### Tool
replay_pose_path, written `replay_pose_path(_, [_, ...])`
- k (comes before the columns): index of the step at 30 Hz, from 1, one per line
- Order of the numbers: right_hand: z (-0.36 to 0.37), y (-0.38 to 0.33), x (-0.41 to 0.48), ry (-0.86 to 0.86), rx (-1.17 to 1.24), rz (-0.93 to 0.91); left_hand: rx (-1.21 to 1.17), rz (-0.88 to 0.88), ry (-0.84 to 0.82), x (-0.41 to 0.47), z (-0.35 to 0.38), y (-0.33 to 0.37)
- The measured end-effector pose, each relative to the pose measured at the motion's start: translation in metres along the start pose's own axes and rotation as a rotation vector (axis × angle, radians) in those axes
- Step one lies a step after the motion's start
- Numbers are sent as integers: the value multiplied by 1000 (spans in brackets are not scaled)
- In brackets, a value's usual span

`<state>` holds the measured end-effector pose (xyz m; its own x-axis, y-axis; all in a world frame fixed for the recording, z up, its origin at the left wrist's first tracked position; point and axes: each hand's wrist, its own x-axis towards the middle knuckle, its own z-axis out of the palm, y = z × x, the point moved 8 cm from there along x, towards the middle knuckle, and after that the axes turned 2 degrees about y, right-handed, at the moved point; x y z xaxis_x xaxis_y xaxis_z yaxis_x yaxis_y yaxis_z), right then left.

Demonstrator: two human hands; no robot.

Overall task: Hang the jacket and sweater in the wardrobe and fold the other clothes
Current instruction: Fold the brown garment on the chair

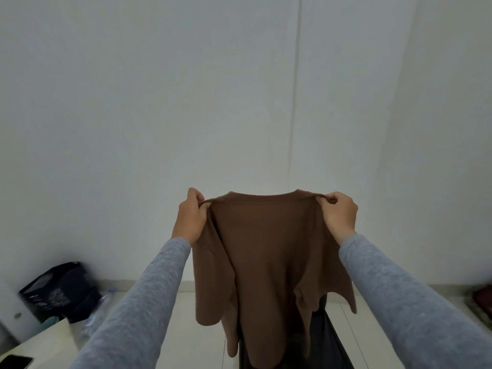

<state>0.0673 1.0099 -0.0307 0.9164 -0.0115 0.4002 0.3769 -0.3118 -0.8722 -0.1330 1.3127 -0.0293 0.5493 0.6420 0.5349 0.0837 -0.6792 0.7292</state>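
- The left hand [190,217], at 9 o'clock of the garment, pinches one shoulder of the brown sweater [266,249], thumb on top and fingers curled round the seam; the right hand [339,214], at 3 o'clock, pinches the other shoulder the same way.
- Both arms reach forward and up in grey sleeves [138,315]; the hands sit level, the neckline drawn taut between them at 12 o'clock.
- The sweater hangs free in mid-air at frame centre, body and sleeves drooping toward 6 o'clock over a dark garment [328,342] below (its kind cannot be told).
- By the task this piece looks bound for the wardrobe; done well, the step means holding both shoulder seams level, letting the sleeves fall untwisted, and freeing one hand for a hanger only once the other has a grip near the collar; no hanger or rail shows here.
- Farther out: a black bag [61,291] against the white wall [159,102] at 8 o'clock, a clear plastic bottle [102,307] just beside it; a dark phone [16,362] on a pale surface at 7 o'clock.
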Motion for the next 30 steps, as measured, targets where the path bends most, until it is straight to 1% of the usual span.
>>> replay_pose_path(5, [8,21,-11,-65,-80,10,30,-68,-31,-11,11,-25])
replay_pose_path(11, [19,34,-24,-117,-128,34,204,-66,-120,-24,20,-43])
replay_pose_path(16, [29,35,-37,-105,-220,45,203,28,-4,-31,12,-44])
replay_pose_path(18, [33,39,-47,-97,-286,49,209,-7,14,-36,8,-57])
replay_pose_path(21, [35,44,-58,-86,-349,36,183,-112,23,-45,2,-79])
replay_pose_path(23, [35,46,-63,-79,-373,32,172,-151,-6,-50,2,-89])
replay_pose_path(26, [29,48,-67,-70,-395,48,226,-166,-73,-56,3,-94])
replay_pose_path(30, [17,49,-68,-67,-416,85,265,-133,-123,-64,3,-81])
